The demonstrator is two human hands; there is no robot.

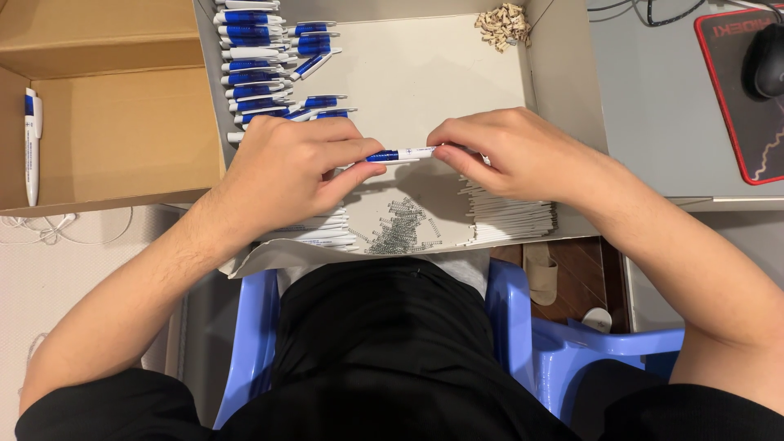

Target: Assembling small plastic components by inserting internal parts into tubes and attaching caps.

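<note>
We hold one pen over a shallow white box.

Our left hand (286, 167) and right hand (510, 151) both pinch a blue and white pen (400, 154), fingers (347, 151) closed tight on its two ends, in the middle above the box (433, 73). The box walls stand close on the left and right, but the middle floor is bare, so there is room to move there. Finished pens (261, 65) lie in rows by the left wall, white tubes (506, 216) sit under our right hand, small springs (400, 229) lie near the front edge, and little tan bits (502, 24) sit in the far corner. A brown box (106, 122) with one pen is to the left. A grey tabletop (653, 106) with a mouse (768, 61) is to the right. We sit on a blue chair (523, 327).
</note>
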